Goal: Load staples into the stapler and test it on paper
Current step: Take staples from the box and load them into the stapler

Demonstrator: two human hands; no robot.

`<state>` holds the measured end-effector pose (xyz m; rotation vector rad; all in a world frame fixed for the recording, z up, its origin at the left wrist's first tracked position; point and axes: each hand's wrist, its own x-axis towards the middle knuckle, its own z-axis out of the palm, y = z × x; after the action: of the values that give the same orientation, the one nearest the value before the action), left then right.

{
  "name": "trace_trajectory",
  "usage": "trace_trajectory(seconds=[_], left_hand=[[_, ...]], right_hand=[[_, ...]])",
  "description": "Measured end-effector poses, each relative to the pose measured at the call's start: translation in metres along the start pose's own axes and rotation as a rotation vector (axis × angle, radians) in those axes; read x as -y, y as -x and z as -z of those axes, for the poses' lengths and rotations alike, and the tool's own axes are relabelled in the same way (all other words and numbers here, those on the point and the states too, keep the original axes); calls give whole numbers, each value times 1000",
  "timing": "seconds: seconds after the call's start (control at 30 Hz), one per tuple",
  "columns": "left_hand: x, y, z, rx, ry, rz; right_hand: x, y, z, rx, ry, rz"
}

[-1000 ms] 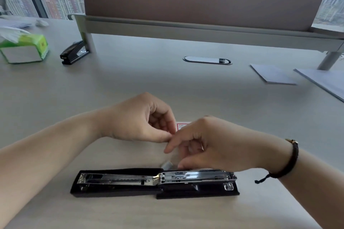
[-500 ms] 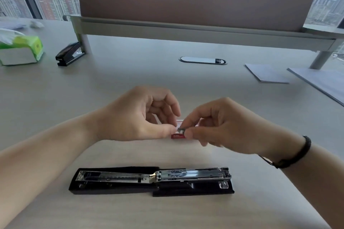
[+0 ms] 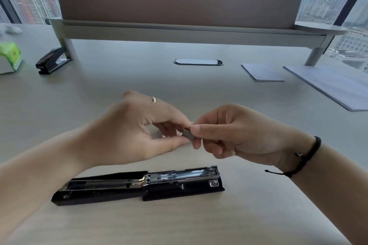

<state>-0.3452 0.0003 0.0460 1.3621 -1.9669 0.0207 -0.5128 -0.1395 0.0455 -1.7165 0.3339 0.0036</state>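
The small red staple box that sat between the hands half a second ago is now mostly hidden behind the fingers, and a short grey strip of staples [image 3: 188,134] has come up out of it. The right hand [image 3: 237,135] pinches that strip between thumb and forefinger, while the left hand [image 3: 137,131] meets it at the fingertips, fingers curled toward the same strip; whether it also grips it I cannot tell. Both hands sit together, raised above the desk [image 3: 258,215]. The stapler [image 3: 139,185] lies flat just in front of them, opened out, its metal channel bare. So the staples look freed, and dropping them into the channel seems the next step. Paper [image 3: 262,72] waits well apart at the far right.
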Motion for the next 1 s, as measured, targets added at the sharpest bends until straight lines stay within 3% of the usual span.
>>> trace_trajectory(seconds=[0.2, 0.4, 0.57, 0.77, 1.0], left_hand=[[-8, -1, 0, 38, -163, -34], [-17, 5, -12, 31, 26, 240], [-23, 11, -22, 97, 101, 311], [-22, 13, -26, 150, 103, 365], [-24, 23, -25, 199, 29, 314]], right_hand=[[-5, 8, 0, -95, 86, 22], [-10, 26, 0, -208, 363, 206], [-20, 36, -5, -304, 579, 259], [-24, 38, -5, -308, 607, 287], [-24, 39, -5, -218, 667, 224]])
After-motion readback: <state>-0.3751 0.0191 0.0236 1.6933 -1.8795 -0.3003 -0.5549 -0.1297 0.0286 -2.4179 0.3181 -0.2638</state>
